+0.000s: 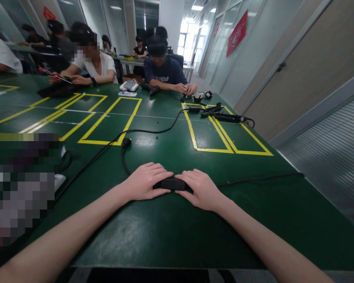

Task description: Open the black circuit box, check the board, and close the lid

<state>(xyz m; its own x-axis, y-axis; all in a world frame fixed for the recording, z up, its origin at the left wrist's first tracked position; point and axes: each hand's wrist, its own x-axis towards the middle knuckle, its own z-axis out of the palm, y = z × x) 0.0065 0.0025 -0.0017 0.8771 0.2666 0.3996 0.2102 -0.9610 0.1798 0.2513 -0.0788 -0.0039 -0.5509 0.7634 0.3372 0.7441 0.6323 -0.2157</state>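
Observation:
A small black box-shaped device (172,184) lies on the green table (171,232) right in front of me. My left hand (146,181) rests over its left end, fingers laid flat across it. My right hand (201,188) covers its right end the same way, fingers flat and together. A thin black cable (259,179) runs from the device off to the right. Another black cable with a plug (125,143) curves away behind my left hand.
Yellow tape rectangles (215,133) mark the tabletop. A black tool and cords (228,117) lie at the far right. Across the table sit two people, one in white (97,65) and one in dark blue (163,72); a white device (129,85) lies between them.

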